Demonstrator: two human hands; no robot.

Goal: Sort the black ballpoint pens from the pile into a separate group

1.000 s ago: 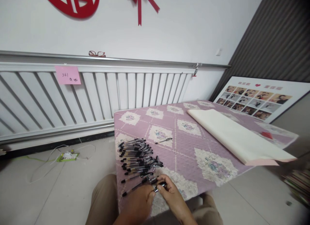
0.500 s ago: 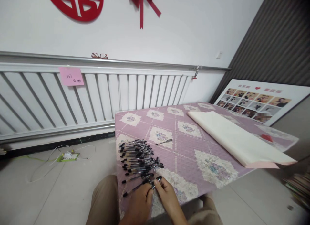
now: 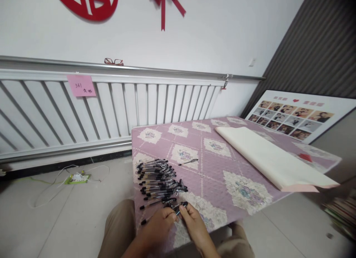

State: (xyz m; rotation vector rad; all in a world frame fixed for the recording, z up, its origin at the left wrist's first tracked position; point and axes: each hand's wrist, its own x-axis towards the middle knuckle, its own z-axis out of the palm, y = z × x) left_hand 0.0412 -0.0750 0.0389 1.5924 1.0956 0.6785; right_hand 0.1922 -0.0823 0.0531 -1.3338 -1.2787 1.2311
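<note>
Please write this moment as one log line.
right hand: pinching slim black plastic pen | left hand: against it | black-capped clear pens: alongside, on purple floral cloth

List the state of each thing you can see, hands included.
Left hand: fingers curled; grip unclear.
Right hand: pinching black item.
Row of pens: lying roughly side by side.
Lone pen: lying apart from the row.
Cream sheet: folded, lying on the tablecloth.
Glasses: resting on the pipe.
Pink note: hanging on the radiator.
Power strip: on the floor; power unclear.
Photo board: tilted.
</note>
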